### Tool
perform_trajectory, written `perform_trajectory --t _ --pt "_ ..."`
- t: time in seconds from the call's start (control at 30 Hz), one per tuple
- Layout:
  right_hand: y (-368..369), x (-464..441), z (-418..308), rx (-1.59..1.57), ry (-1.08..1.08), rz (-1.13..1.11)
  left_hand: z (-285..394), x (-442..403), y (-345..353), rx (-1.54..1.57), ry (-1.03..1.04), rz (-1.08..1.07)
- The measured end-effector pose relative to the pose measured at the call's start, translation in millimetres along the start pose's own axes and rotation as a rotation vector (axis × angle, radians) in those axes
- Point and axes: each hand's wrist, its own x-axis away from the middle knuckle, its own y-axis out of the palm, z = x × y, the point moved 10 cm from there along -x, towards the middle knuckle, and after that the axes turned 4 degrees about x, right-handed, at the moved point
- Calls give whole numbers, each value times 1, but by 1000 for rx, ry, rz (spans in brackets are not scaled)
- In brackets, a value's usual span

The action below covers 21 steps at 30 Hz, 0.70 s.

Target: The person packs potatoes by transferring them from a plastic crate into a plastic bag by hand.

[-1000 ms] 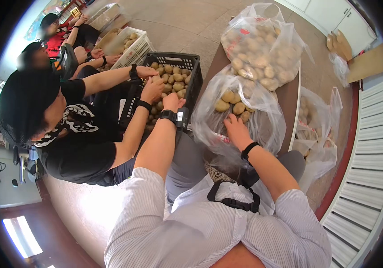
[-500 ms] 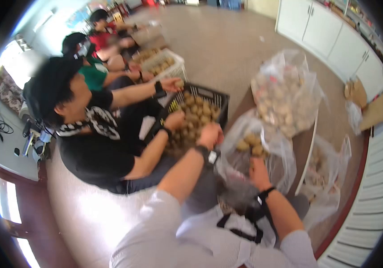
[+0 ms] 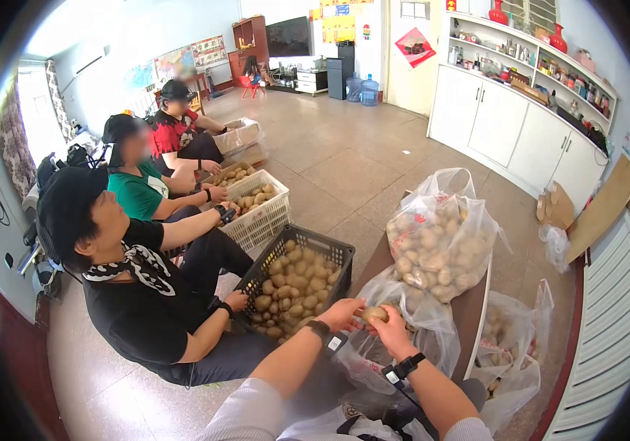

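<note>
My right hand point(image 3: 394, 331) has its fingers around a potato point(image 3: 375, 314), above the near clear plastic bag point(image 3: 432, 328). Just left of that potato is my left hand point(image 3: 342, 314), fingers curled, its fingertips close to the potato; whether it grips anything is hard to see. The black crate point(image 3: 349, 257) full of potatoes lies beyond and left of my left hand. Behind the near bag, a full clear bag of potatoes point(image 3: 440, 246) stands on the brown bench point(image 3: 378, 259).
A co-worker in black point(image 3: 135, 309) sits at my left, one hand at the black crate. Further back, two more people sit by a white crate point(image 3: 285, 209) and boxes. More bags point(image 3: 506, 356) stand on the floor at right. White cabinets point(image 3: 499, 121) line the back.
The view has tilted up, showing more of the room. My right hand has come up out of the near bag with a potato, and my hands are now close together. The co-worker's hands have moved apart.
</note>
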Motion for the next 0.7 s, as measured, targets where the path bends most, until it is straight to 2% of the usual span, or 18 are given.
perform_trajectory --t 0.13,0.2,0.33,0.4,0.53,0.63,0.7 --pt "8 -7 6 107 -61 -35 -3 3 8 12 -8 -83" --pt "7 -10 -2 325 -279 7 -2 7 17 2 2 -167" --pt "9 -6 -2 308 -278 -14 -3 7 19 37 -9 -187" --pt "3 -8 1 496 -423 61 -3 7 17 56 -15 -174" --pt "-16 -20 38 348 -308 118 -5 -3 6 117 25 -141" --pt "-34 -15 50 511 -319 149 -7 -9 -9 235 72 -63" --pt "-42 -4 43 858 -367 222 -2 -5 -21 281 107 17"
